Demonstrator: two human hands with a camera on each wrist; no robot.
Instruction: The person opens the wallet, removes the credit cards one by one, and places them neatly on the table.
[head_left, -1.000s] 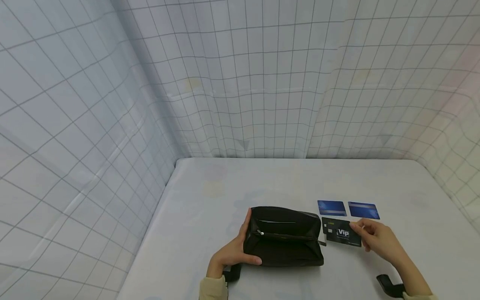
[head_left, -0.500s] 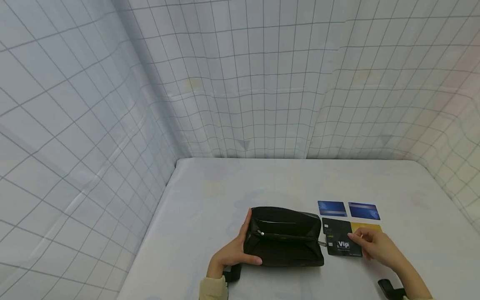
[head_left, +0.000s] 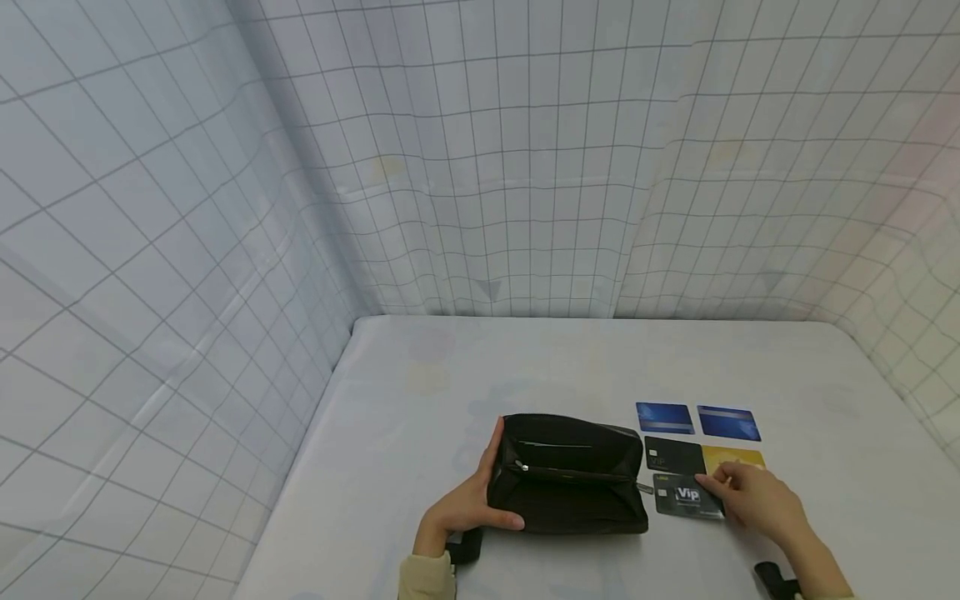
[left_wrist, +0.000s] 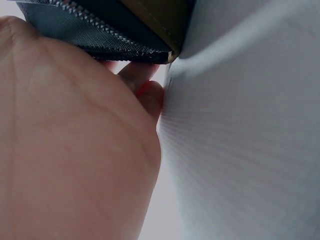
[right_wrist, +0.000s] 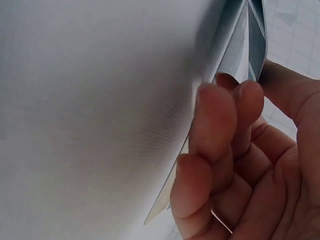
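A black zip wallet [head_left: 566, 504] stands gaping on the white table, its inner pockets facing up. My left hand [head_left: 465, 500] grips its left end, thumb along the front and fingers behind. In the left wrist view, the wallet's zipper edge [left_wrist: 100, 25] lies over the palm side. My right hand [head_left: 761, 500] pinches the right end of a dark grey "Vip" card [head_left: 682, 495] between thumb and fingers. This card lies just below a black card [head_left: 671, 455] and right of the wallet. Curled fingers [right_wrist: 215, 125] hide part of the cards in the right wrist view.
Two blue cards [head_left: 664, 417] lie side by side behind the black card. A yellow card [head_left: 731, 456] adjoins the black one, partly behind my right fingers. Gridded white curtains [head_left: 487, 208] enclose the white table [head_left: 420, 375] at the back and sides.
My right hand has drawn the "Vip" card toward the front, off the black and yellow cards it had covered. The left hand and wallet have stayed put.
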